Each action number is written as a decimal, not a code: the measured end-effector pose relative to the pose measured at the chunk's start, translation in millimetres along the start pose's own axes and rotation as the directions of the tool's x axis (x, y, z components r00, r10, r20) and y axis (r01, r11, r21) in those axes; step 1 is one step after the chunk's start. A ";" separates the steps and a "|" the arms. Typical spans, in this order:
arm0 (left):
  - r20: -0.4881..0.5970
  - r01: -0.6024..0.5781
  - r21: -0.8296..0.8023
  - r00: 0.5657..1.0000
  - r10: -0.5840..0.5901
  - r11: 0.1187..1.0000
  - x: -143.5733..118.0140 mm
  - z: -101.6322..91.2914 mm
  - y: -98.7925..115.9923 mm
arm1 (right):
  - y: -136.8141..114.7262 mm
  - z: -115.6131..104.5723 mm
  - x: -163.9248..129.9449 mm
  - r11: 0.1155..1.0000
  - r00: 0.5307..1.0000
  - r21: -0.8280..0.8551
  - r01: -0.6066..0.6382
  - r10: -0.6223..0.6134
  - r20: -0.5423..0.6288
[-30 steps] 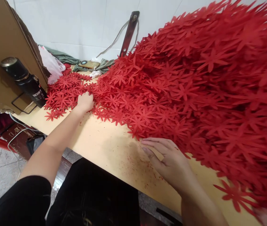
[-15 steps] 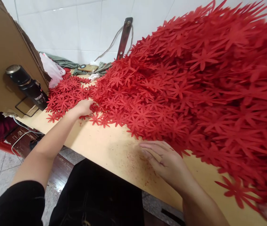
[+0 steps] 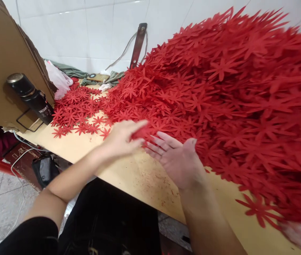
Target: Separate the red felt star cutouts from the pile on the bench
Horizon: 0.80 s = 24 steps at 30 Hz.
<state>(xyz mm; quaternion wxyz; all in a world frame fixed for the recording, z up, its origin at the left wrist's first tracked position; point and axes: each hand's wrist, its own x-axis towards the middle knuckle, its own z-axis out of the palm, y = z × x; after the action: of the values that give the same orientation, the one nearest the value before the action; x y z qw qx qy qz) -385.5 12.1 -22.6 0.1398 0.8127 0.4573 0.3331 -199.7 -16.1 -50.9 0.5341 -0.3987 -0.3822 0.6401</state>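
My left hand (image 3: 122, 137), blurred by motion, is above the front edge of the pile, with a smeared red flower cutout (image 3: 140, 133) between its thumb and fingers. Whether it is one piece or several I cannot make out. Close by on the right, my right hand (image 3: 181, 161) is open, its palm turned up and its fingers pointing at the left hand. Behind both hands rises a big heap of red flower cutouts (image 3: 219, 95) with narrow petals. A smaller group of the same cutouts (image 3: 72, 111) lies at the left.
A black vacuum flask (image 3: 35, 99) leans by a cardboard sheet (image 3: 4, 63) on the left. Near the wall are a plastic bag (image 3: 57, 78), green cloth (image 3: 71, 70) and an upright brown bar (image 3: 138, 46). Red crumbs dot the wooden tabletop (image 3: 150, 187).
My left hand has come right from the smaller group, bringing red material toward my right hand. My right hand has turned palm up and spread its fingers.
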 end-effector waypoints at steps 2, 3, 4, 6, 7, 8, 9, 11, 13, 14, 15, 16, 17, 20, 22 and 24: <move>0.023 -0.100 -0.028 0.995 0.101 0.995 -6.8 36.3 25.0 | -3.3 12.1 3.0 0.985 0.990 0.126 -0.116 0.124 -0.063; 0.024 -0.096 -0.027 0.995 0.097 0.995 -9.3 49.9 33.8 | -4.5 15.5 2.9 0.974 0.979 0.164 -0.157 0.175 -0.104; 0.049 -0.086 -0.027 0.995 0.087 0.996 -11.1 59.7 40.2 | -5.3 17.0 2.0 0.963 0.966 0.194 -0.187 0.216 -0.143; 0.127 -0.044 -0.064 0.991 0.051 0.997 -12.6 68.5 47.7 | -6.1 15.0 -0.5 0.951 0.948 0.238 -0.196 0.246 -0.202; 0.164 -0.016 -0.118 0.986 0.035 0.993 -12.3 69.0 50.1 | -6.2 12.0 -1.5 0.953 0.947 0.254 -0.162 0.222 -0.230; 0.186 0.019 -0.198 0.982 0.019 0.980 -11.4 68.0 52.4 | -6.2 8.1 -2.0 0.958 0.948 0.265 -0.108 0.180 -0.264; 0.188 0.064 -0.307 0.982 -0.006 0.950 -9.8 66.5 55.2 | -6.3 3.8 -2.0 0.962 0.944 0.269 -0.053 0.136 -0.300; 0.173 0.195 -0.584 0.978 -0.113 0.788 -4.7 64.6 62.9 | -6.5 -4.4 -0.6 0.965 0.924 0.260 0.036 0.067 -0.377; 0.210 0.337 -0.811 0.931 -0.300 0.479 2.8 66.3 73.4 | -6.3 -10.1 1.0 0.978 0.927 0.206 0.032 0.048 -0.371; 0.252 0.383 -0.874 0.883 -0.396 0.300 7.0 68.2 79.0 | -5.9 -11.3 1.1 0.988 0.936 0.152 0.011 0.043 -0.348; 0.310 0.411 -0.903 0.825 -0.473 0.126 11.4 70.6 84.6 | -5.3 -11.3 0.7 0.998 0.940 0.067 0.009 0.015 -0.339; 0.369 0.418 -0.908 0.768 -0.524 -0.026 15.6 73.0 89.8 | -4.6 -10.3 -0.3 0.998 0.939 -0.060 0.026 -0.045 -0.340; 0.426 0.414 -0.897 0.718 -0.550 -0.153 19.5 75.1 94.3 | -3.9 -8.4 -1.9 0.972 0.929 -0.225 0.063 -0.139 -0.343; 0.566 0.391 -0.822 0.640 -0.520 -0.414 29.3 78.1 102.4 | -2.2 -1.6 -7.6 0.683 0.816 -0.694 0.227 -0.522 -0.247; 0.590 0.359 -0.795 0.645 -0.486 -0.489 34.6 77.8 103.6 | -1.7 1.4 -11.2 0.510 0.759 -0.814 0.278 -0.636 -0.139; 0.586 0.345 -0.791 0.664 -0.465 -0.505 38.9 77.3 103.8 | -1.3 2.7 -15.9 0.481 0.763 -0.817 0.318 -0.642 -0.081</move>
<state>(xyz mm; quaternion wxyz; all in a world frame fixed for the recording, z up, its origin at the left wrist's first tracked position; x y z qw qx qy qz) -252.3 -5.7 -8.5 0.8094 0.0963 0.3092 0.4900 -199.9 -31.7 -47.0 0.5365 -0.5732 -0.6018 0.1464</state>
